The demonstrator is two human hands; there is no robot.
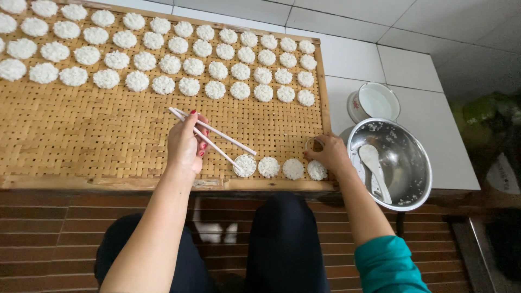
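1. The left hand (186,145) is gripping chopsticks (213,138), their tips pressing rice inside a ring mould (245,165) on the mat (97,135).
2. The right hand (327,153), fingers curled, is pinching a second small ring (313,144) just beside the newest cake (317,170).
3. Step in hand, by judgement: shaping one more cake in the near row (281,167); the next move calls for lifting the mould straight up.
4. Finished cakes (163,59) are filling the far rows; a bowl (404,184) with spoon (374,168) is sitting to the right.

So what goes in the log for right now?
left hand: holds chopsticks | tips: on rice cake | right hand: holds small ring | tray
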